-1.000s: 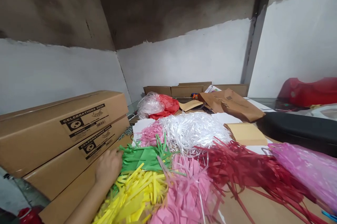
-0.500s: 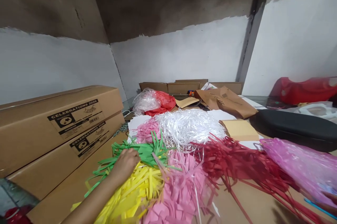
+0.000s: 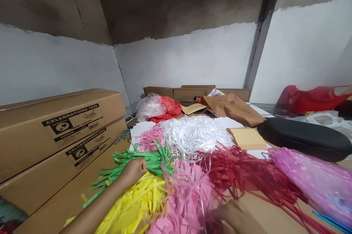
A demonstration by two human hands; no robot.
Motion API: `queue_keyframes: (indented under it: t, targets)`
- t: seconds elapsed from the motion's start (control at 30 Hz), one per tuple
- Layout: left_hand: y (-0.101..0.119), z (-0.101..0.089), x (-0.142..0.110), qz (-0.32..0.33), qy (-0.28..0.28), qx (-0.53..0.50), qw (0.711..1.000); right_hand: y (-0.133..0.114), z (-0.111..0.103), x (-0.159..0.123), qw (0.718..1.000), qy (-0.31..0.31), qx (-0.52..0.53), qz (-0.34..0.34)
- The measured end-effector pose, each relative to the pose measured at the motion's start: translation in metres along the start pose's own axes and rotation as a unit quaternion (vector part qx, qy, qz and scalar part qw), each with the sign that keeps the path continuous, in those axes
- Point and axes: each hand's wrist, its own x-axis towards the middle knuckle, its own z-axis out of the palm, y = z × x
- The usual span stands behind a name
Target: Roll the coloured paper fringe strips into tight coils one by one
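Observation:
My left hand [image 3: 133,171] rests closed on the heap of shredded paper, where the green strips [image 3: 150,158] meet the yellow strips [image 3: 140,201]; its fingers curl into the green strips. My right hand [image 3: 233,217] comes in at the bottom edge, blurred, beside the pink strips [image 3: 184,197] and the dark red strips [image 3: 247,175]. Its fingers are bent, and what they hold, if anything, does not show. Behind lie a white shredded pile [image 3: 194,135] and a lighter pink pile [image 3: 148,139].
Stacked cardboard boxes [image 3: 55,131] marked CELEBRATIONS stand at the left. A purple plastic bundle [image 3: 316,179] and a black case [image 3: 302,136] lie at the right. Brown paper bags [image 3: 233,109], a tan envelope [image 3: 246,138] and a red bag [image 3: 170,109] sit further back, before the wall.
My left hand has moved right from the boxes onto the green and yellow strips and closed. My right hand has come into view at the bottom. The view has shifted slightly.

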Motion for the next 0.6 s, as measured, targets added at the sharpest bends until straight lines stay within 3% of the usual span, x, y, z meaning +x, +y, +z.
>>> queue_keyframes:
  t: [0.07, 0.17, 0.23, 0.37, 0.47, 0.6]
  targets:
    - [-0.001, 0.001, 0.002, 0.004, -0.014, -0.019, 1.0, -0.012, 0.013, 0.025, 0.999, -0.01, 0.026, -0.021]
    - [-0.004, -0.001, 0.008, 0.018, -0.023, -0.038, 0.999, -0.034, 0.023, 0.073, 0.991, -0.05, 0.025, -0.119]
    - [-0.006, -0.003, 0.013, 0.021, -0.025, -0.047, 0.998, -0.051, 0.028, 0.109, 0.989, -0.072, 0.009, -0.128]
    - [-0.006, -0.007, 0.021, 0.034, 0.001, -0.067, 0.997, -0.076, 0.044, 0.181, 0.997, -0.05, -0.05, -0.003]
    - [-0.005, -0.009, 0.023, 0.037, 0.011, -0.091, 0.995, -0.073, 0.06, 0.222, 0.993, -0.049, -0.073, 0.081]
    - [-0.01, -0.008, 0.025, 0.029, -0.018, -0.13, 0.991, -0.049, 0.072, 0.25, 0.994, -0.058, -0.042, 0.079]
